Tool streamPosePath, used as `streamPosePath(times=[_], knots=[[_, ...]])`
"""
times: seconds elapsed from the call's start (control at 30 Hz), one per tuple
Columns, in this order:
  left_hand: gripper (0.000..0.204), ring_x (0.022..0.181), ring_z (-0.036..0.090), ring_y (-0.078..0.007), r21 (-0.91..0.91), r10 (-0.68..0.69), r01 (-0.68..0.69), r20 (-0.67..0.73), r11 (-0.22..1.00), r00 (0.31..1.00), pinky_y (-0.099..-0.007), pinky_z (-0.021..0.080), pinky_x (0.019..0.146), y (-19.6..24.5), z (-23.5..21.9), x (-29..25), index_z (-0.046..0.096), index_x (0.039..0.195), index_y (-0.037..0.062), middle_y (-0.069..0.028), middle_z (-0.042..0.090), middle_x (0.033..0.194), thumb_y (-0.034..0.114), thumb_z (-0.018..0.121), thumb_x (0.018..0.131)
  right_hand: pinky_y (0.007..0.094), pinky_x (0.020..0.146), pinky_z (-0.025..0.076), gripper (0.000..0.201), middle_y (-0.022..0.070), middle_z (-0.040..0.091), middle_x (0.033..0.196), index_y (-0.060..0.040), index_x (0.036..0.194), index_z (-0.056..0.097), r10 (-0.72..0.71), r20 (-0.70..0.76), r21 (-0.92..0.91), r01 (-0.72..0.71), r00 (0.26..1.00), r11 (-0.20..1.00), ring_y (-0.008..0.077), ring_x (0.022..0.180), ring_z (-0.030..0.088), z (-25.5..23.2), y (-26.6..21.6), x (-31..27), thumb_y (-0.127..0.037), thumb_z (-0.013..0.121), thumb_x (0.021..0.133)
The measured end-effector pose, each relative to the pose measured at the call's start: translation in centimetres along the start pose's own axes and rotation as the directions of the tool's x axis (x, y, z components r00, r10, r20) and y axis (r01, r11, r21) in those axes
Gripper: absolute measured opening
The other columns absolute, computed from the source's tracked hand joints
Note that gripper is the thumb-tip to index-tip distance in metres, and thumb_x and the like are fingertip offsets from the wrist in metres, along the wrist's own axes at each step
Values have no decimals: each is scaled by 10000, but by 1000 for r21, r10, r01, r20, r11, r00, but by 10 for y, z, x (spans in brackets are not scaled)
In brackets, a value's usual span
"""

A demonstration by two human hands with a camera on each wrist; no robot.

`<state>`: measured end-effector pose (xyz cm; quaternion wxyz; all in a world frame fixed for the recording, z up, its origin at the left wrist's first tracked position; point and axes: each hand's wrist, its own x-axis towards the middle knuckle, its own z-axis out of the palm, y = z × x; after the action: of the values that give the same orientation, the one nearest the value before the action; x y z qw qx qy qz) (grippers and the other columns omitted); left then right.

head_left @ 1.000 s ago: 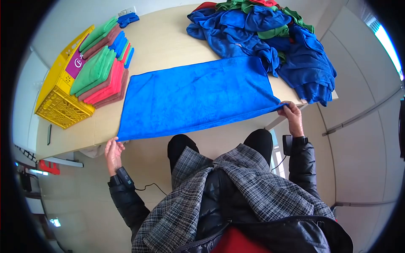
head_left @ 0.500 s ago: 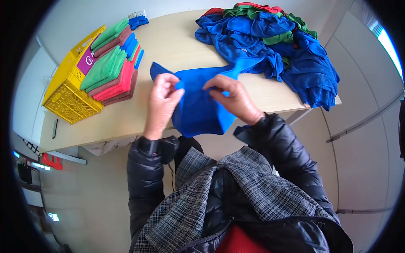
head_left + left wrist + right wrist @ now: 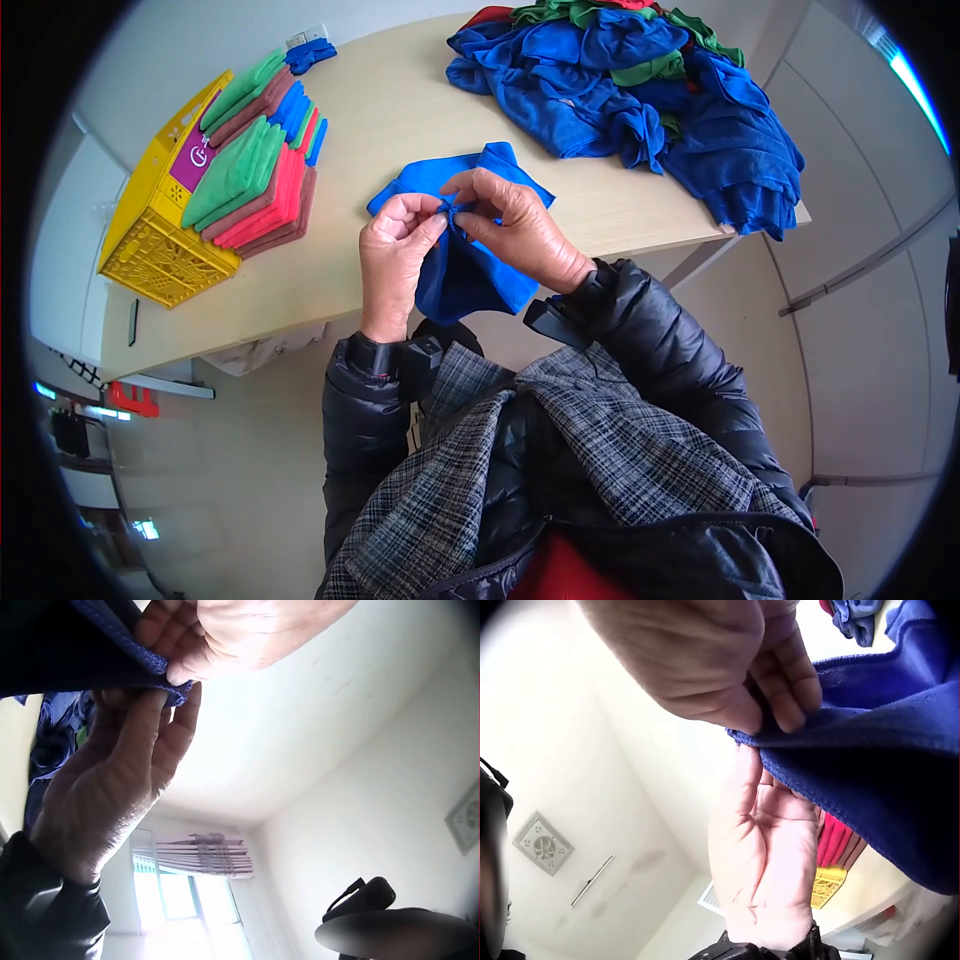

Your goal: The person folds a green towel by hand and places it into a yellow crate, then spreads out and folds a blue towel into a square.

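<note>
A blue towel (image 3: 468,280) with stitched edges is gathered between both hands at the table's front side. Part of it lies on the tabletop and a fold hangs down in front. My left hand (image 3: 392,265) pinches one corner between thumb and fingers. Close against it, my right hand (image 3: 528,232) pinches the towel's edge at the same spot. The left wrist view shows the thumbs and fingertips meeting on the stitched hem (image 3: 142,660). From the right wrist, the towel (image 3: 870,776) hangs in open folds away from the pinched corners.
On the left, neatly folded green, red, brown and blue towels (image 3: 235,175) are stacked beside a yellow crate (image 3: 165,250). A loose heap of mostly blue towels (image 3: 590,85) covers the table's back right. A small blue bundle (image 3: 311,55) lies near the wall socket.
The towel was stretched wide along the table's front edge with a hand at each end. Both hands have come together at the middle, bringing the corners to meet, and the towel is now bunched.
</note>
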<state>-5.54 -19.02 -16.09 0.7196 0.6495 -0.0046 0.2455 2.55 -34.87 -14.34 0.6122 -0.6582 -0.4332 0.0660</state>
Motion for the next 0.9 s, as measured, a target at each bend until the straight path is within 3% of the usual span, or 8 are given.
streamPosePath(times=[0.17, 0.43, 0.57, 0.63, 0.7, 0.73, 0.8, 0.9], knots=[[117, 823, 593, -58, 0, -10, 10, -10, 1000, 1000, -204, 489, 751, -5, -1, -1, 683, 1045, 2, 0, 670, 939, 7, 686, 928, 284, 799, 536, 324, 33, 651, 977, -61, 1196, 656, -138, 3, -103, 138, 990, 985, 124, 877, 636, 2, 10, 5, 52, 646, 893], [83, 809, 601, -73, 106, 84, -77, -59, 991, 995, -234, 509, 759, -15, 1, 3, 689, 1018, 1, 0, 664, 907, 12, 678, 936, 306, 780, 529, 225, 94, 662, 945, -24, 1096, 679, -144, -1, -262, 139, 990, 955, 184, 864, 660, 4, 16, 9, 13, 655, 875], [81, 768, 637, -155, 464, 331, -254, -91, 849, 939, -276, 521, 738, -11, 5, -10, 676, 959, 18, -48, 659, 875, -30, 675, 893, 303, 770, 523, 158, 106, 661, 926, -15, 1038, 668, -180, -24, -374, 158, 983, 914, 187, 848, 650, 4, 29, 18, -12, 660, 880], [88, 756, 637, -262, 666, 491, -484, 198, 568, 849, -340, 528, 718, -10, 10, -34, 654, 897, 27, -106, 637, 846, 1, 712, 837, 302, 767, 522, 147, 104, 658, 921, -15, 1026, 663, -183, -35, -352, 159, 982, 922, 185, 840, 645, 0, 28, 24, -14, 661, 879], [127, 817, 614, -295, 752, 322, -558, 462, 352, 826, -400, 518, 790, -32, 16, -57, 645, 859, 27, -129, 634, 861, 113, 733, 830, 300, 759, 521, 125, 100, 652, 910, -15, 1002, 653, -193, -56, -308, 167, 980, 937, 183, 824, 636, -3, 24, 31, -17, 662, 878], [127, 817, 614, -295, 754, 321, -556, 461, 349, 827, -400, 518, 790, -50, 11, -65, 645, 859, 27, -129, 634, 861, 113, 733, 830, 300, 759, 521, 125, 100, 652, 910, -15, 1002, 653, -194, -55, -304, 169, 979, 938, 183, 824, 636, -5, 22, 34, -17, 662, 878], [207, 882, 588, -284, 756, 65, -650, 647, 77, 760, -452, 479, 869, -79, 2, -77, 640, 826, 27, -125, 607, 834, 216, 721, 841, 293, 746, 515, 128, 86, 638, 886, -17, 1008, 653, -278, -84, -336, 236, 957, 912, 176, 805, 625, -9, 18, 42, -20, 664, 880], [186, 903, 579, -287, 745, -44, -660, 666, 102, 745, -483, 454, 944, -67, 1, -93, 632, 805, 26, -125, 598, 837, 198, 688, 850, 286, 734, 511, 128, 66, 625, 868, -26, 1017, 656, -351, -138, -396, 273, 926, 877, 160, 788, 613, -28, 6, 54, -28, 667, 890]])
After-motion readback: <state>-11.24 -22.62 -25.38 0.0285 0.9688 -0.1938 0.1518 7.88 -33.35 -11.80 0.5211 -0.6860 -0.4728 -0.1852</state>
